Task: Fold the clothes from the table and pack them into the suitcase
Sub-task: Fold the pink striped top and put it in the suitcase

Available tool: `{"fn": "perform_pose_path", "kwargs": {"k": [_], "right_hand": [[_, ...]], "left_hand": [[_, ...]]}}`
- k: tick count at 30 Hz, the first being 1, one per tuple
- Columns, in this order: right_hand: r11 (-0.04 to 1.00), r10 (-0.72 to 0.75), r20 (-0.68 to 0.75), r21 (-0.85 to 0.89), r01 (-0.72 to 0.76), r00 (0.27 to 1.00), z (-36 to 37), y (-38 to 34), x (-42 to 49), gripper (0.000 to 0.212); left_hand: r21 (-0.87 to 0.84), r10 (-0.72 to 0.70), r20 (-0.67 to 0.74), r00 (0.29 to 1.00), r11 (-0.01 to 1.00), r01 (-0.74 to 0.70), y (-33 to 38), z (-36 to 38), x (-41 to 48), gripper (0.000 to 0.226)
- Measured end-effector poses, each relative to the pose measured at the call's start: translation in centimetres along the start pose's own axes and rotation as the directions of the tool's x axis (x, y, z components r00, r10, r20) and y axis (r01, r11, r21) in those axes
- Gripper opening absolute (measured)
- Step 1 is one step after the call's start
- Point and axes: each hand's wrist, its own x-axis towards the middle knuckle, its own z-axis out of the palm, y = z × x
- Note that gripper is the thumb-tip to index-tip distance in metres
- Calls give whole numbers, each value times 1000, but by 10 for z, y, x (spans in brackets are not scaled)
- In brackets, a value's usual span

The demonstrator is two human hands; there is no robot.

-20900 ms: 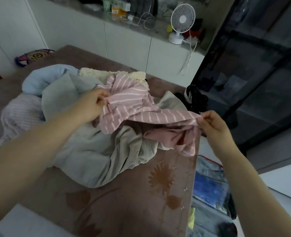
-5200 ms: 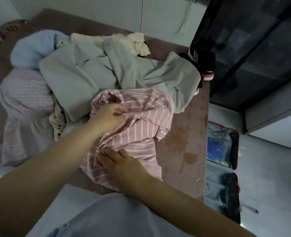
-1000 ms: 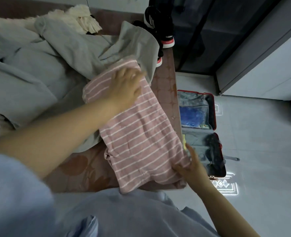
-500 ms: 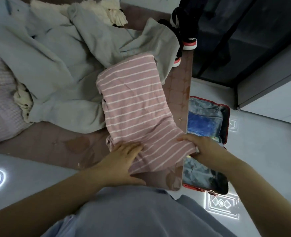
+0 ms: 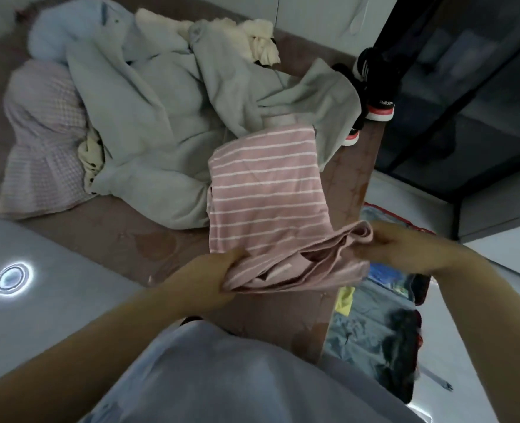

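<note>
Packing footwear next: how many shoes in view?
2: one black red-soled sneaker at the brown table's far corner, a second beside it, partly behind the grey garment; others may be hidden.

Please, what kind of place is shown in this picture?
Probably a room at home: loose clothes heaped on a brown flower-patterned table, an open red-rimmed suitcase on the pale glossy floor, and black sneakers with red soles.

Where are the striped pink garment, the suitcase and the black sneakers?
striped pink garment (image 5: 264, 193), head view, flat striped middle
suitcase (image 5: 356, 340), head view, bare grey lining
black sneakers (image 5: 376, 82), head view, upper of the farther shoe
</note>
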Motion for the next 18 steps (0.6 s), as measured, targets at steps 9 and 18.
{"fn": "perform_pose_path", "kwargs": {"k": [9, 18], "right_hand": [[950, 253, -715, 57, -305, 652, -37, 26, 98, 38], [872, 423, -695, 139, -469, 582, 27, 47, 97, 50]], "left_hand": [[-245, -197, -236, 952, 960, 138, -41, -99, 83, 58], [185, 34, -513, 857, 980, 72, -29, -11, 74, 56]]}}
